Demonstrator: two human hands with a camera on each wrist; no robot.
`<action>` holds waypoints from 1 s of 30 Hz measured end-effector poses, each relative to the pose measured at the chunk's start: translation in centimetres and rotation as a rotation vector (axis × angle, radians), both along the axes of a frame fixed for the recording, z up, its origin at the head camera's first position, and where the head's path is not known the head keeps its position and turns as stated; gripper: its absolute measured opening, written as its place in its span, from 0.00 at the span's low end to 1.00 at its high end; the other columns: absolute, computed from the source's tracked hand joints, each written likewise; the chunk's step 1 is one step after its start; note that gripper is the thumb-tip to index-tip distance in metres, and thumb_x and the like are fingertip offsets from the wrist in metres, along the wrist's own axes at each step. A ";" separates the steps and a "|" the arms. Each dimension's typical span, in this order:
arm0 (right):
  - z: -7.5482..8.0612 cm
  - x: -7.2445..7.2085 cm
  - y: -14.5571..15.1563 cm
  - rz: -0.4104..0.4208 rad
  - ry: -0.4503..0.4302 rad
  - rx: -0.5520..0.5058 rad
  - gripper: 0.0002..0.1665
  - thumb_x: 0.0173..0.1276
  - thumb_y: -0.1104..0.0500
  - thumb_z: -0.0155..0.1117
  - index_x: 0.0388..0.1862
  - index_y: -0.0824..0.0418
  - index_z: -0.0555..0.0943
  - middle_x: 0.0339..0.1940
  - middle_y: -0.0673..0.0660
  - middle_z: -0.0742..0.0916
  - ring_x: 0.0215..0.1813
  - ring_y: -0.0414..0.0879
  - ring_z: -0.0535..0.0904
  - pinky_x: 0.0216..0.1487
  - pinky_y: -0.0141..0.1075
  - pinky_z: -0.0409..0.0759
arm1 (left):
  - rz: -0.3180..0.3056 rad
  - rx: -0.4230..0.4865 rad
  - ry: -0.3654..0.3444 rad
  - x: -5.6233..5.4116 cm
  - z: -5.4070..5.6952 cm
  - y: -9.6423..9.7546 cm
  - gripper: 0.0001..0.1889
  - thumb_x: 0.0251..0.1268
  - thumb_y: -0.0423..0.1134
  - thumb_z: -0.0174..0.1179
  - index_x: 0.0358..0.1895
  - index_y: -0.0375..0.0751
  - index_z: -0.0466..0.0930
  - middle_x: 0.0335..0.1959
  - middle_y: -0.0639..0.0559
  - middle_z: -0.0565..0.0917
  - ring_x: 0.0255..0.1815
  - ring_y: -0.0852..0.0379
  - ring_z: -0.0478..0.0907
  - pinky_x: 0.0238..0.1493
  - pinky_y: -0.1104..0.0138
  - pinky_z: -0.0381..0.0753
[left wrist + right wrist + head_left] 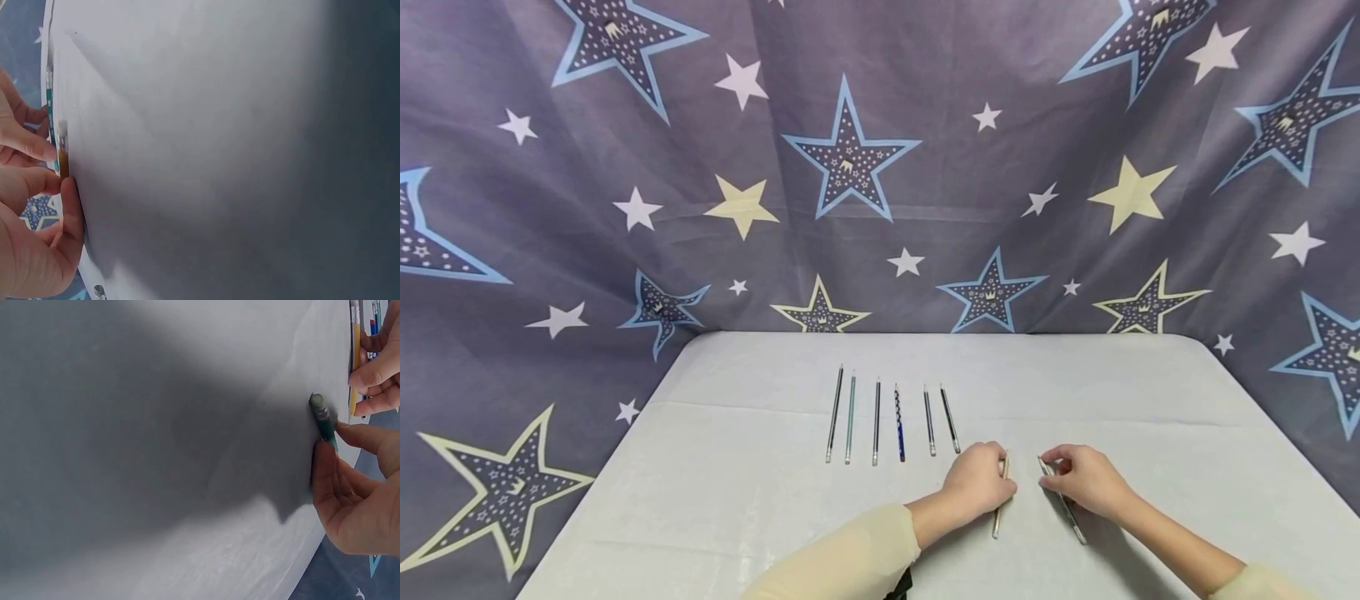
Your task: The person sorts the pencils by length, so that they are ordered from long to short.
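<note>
A yellow pencil point(997, 523) is pinched between the thumb and fingers of my left hand point(976, 481), its eraser end toward me. To the right, my right hand point(1088, 481) pinches a green pencil point(1072, 518), which slants with its eraser end toward the lower right. In the left wrist view, the yellow pencil point(64, 156) shows its metal band and pale eraser. The right wrist view shows the green pencil's point(324, 419) eraser end close up, at the fingertips. Both pencils are at the white tabletop; whether they touch it is hard to tell.
Left of my hands several pencils lie side by side in a row, including a black one point(834, 417), a teal one point(850, 421) and a blue patterned one point(900, 429). The white-covered table point(700, 500) meets a grey star-print curtain point(820, 250) behind and at both sides.
</note>
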State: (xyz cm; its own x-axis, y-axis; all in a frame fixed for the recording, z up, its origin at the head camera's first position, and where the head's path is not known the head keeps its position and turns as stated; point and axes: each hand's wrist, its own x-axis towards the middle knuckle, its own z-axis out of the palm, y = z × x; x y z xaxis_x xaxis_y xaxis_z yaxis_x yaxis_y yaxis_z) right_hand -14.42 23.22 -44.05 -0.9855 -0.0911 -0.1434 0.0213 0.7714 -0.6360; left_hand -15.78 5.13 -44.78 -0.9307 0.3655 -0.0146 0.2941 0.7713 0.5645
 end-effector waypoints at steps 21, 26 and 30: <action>0.2 -0.1 -0.1 -0.004 0.025 0.034 0.14 0.54 0.63 0.67 0.40 0.67 0.81 0.25 0.52 0.78 0.27 0.42 0.69 0.25 0.31 0.67 | 0.072 0.318 -0.188 -0.2 0.1 -0.9 0.09 0.50 0.33 0.64 0.37 0.39 0.82 0.22 0.61 0.75 0.22 0.69 0.68 0.23 0.78 0.69; 0.5 0.0 0.0 -0.007 0.014 -0.002 0.14 0.57 0.63 0.64 0.42 0.67 0.80 0.25 0.52 0.77 0.26 0.41 0.69 0.23 0.30 0.67 | 0.071 0.403 -0.229 -0.2 0.3 -1.1 0.09 0.52 0.31 0.63 0.38 0.40 0.81 0.24 0.60 0.76 0.25 0.68 0.69 0.25 0.78 0.72; 0.6 0.1 0.1 -0.005 -0.004 -0.049 0.14 0.59 0.63 0.63 0.44 0.67 0.78 0.24 0.52 0.77 0.23 0.41 0.68 0.20 0.30 0.68 | 0.070 0.460 -0.245 -0.2 0.4 -1.4 0.10 0.52 0.30 0.62 0.39 0.39 0.81 0.26 0.58 0.77 0.28 0.68 0.70 0.28 0.78 0.73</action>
